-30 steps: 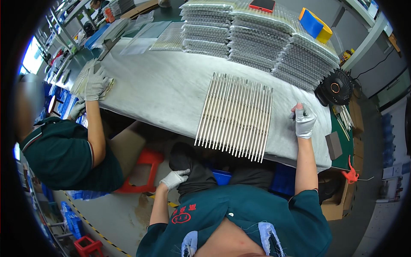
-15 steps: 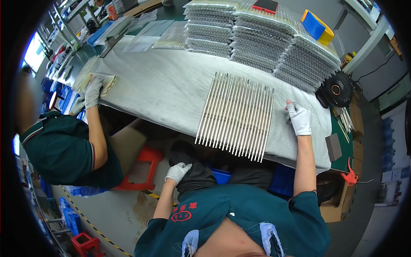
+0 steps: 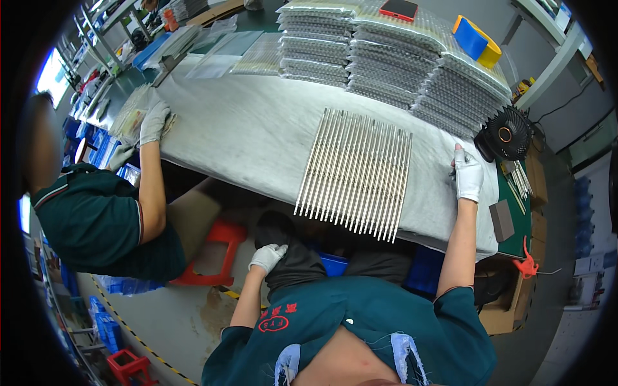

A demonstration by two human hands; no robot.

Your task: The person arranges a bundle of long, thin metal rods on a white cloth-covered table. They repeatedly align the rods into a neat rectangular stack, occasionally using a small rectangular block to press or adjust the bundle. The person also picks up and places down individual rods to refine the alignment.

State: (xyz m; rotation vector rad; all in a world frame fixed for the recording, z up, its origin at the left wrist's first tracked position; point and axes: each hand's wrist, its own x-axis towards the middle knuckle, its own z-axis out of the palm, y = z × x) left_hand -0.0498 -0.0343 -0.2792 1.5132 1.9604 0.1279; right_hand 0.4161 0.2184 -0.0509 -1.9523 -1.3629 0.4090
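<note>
My left hand (image 3: 268,258), in a white glove, rests on my dark-trousered thigh below the table edge. Its fingers are curled in, and nothing shows in them. Over the right part of the table is my gloved right hand (image 3: 469,176), apart from the rods. One bare fingertip sticks up from its glove while the other fingers fold toward the palm; I see nothing held there. A row of thin silvery metal rods (image 3: 355,174) lies side by side on the pale cloth, between my two arms. Their near ends jut past the table's front edge.
Bubble-wrap stacks (image 3: 386,64) line the table's back, bearing a red-and-black phone (image 3: 399,9) and a tape roll (image 3: 477,41). A black fan (image 3: 506,134), grey block (image 3: 501,220) and red air gun (image 3: 526,260) sit at right. A co-worker (image 3: 106,219) works at left.
My right hand has moved right and a little away from the rods, toward the fan. My left hand and the rods stay put. The co-worker's gloved hand has shifted slightly.
</note>
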